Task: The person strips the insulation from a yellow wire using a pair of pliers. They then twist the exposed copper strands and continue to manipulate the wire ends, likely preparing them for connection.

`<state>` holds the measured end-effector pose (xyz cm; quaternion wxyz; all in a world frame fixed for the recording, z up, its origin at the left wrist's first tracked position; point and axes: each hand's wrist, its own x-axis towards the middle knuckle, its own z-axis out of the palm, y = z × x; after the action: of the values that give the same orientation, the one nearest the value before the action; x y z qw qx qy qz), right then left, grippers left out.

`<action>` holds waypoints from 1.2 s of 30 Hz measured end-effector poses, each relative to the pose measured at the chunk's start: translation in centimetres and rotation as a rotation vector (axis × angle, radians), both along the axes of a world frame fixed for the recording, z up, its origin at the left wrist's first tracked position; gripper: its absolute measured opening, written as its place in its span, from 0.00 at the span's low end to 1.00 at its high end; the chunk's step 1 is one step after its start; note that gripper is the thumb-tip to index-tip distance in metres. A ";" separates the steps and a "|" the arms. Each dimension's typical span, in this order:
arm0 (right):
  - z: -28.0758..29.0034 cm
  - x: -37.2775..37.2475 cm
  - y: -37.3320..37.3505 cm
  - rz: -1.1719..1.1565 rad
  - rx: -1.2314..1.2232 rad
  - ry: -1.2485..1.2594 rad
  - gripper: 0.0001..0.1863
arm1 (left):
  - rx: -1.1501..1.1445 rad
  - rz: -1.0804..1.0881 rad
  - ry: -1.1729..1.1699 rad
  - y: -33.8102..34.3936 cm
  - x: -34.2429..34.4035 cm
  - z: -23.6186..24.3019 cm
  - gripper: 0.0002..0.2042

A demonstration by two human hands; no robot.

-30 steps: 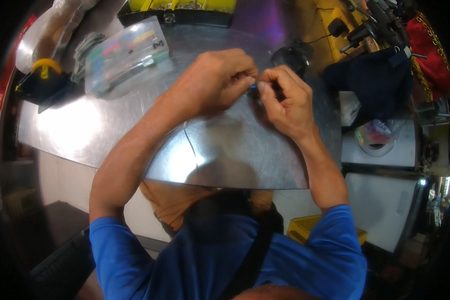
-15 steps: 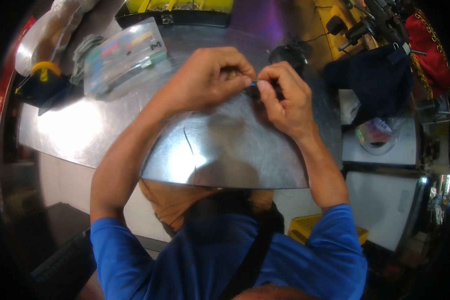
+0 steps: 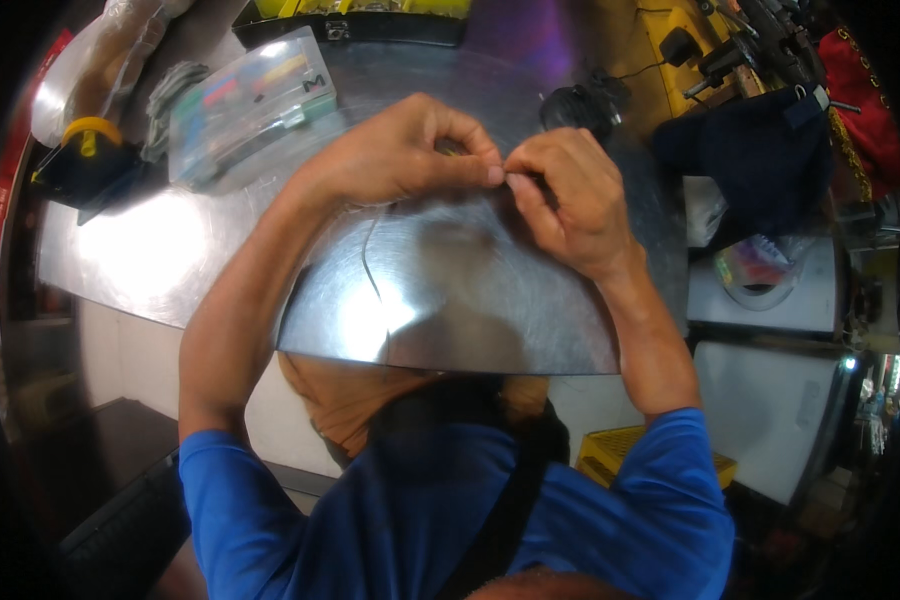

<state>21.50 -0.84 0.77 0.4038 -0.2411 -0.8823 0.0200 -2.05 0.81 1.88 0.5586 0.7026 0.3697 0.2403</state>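
Tiny piece [image 3: 508, 179], possibly wire, between both hands [image 3: 400, 152] [image 3: 576, 200]

Shirt [image 3: 390, 510]: blue tee-type top, short slvs, plain fabric w/ soft folds; darker blue in shade over chest, brighter at the shoulders. L sleeve [image 3: 235, 500] wide & loose, hem a bit above elbow; R sleeve [image 3: 675, 475] same colour & cut, hem likewise nr elbow. Blk strap [image 3: 505, 520], broad & flat, runs diag. across shirt front, from nr neck twd R side of waist. Blk cloth [image 3: 435, 415] at lap, details lost in shadow. Tan-brn cloth [image 3: 320, 400] w/ creases shows beside it; can't tell if trousers. Forearms [image 3: 245, 300], L hand [image 3: 400, 160] & R hand [image 3: 575, 200] all bare.
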 end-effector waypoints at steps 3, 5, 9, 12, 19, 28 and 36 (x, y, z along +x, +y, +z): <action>0.0 0.0 0.1 -0.001 -0.039 0.022 0.07 | 0.198 0.038 0.037 -0.2 0.3 -0.4 0.08; -0.1 0.0 0.0 -0.008 -0.089 0.051 0.06 | 0.480 0.061 0.070 -0.3 0.6 -0.8 0.07; -0.1 0.1 -0.3 -0.047 -0.173 0.073 0.07 | 0.957 0.087 0.131 -0.2 1.1 -0.9 0.07; 0.0 0.0 -0.4 -0.067 -0.158 0.066 0.07 | 0.938 0.111 0.051 -0.1 1.3 -1.5 0.07; -0.1 -0.4 -0.8 -0.073 -0.174 0.066 0.06 | 1.077 0.095 -0.002 0.1 1.2 -1.8 0.07; -0.8 -0.3 -0.1 -0.113 -0.117 0.052 0.06 | 0.725 0.159 0.094 -0.1 1.1 -1.7 0.06; -0.5 0.0 0.0 -0.086 -0.047 0.014 0.06 | 0.158 0.090 -0.054 0.2 0.6 -1.6 0.08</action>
<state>21.51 -0.87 0.24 0.4047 -0.2880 -0.8676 0.0253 -1.41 1.06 0.29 0.4997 0.7205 0.3654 0.3125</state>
